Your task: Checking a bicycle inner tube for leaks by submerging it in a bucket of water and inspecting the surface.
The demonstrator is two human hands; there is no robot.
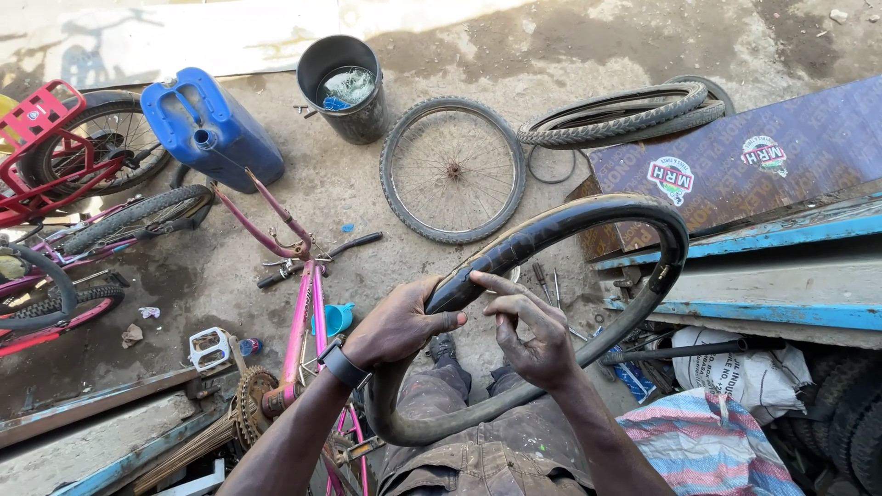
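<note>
I hold a black rubber bicycle inner tube (588, 217) up in front of me; it loops from my lap up to the right and back down. My left hand (400, 321), with a dark watch on the wrist, is wrapped around the tube near its top left. My right hand (531, 332) sits just beside it, thumb and fingertips pressing on the same stretch of tube. My knees in dirty grey trousers (478, 441) are below.
A pink bicycle frame (299, 317) lies to my left. A spoked wheel (453, 170) and loose tyres (625, 112) lie on the concrete ahead, with a black bucket (343, 87) and blue jerrycan (211, 129). Sacks (707, 445) and blue boards (781, 266) sit on the right.
</note>
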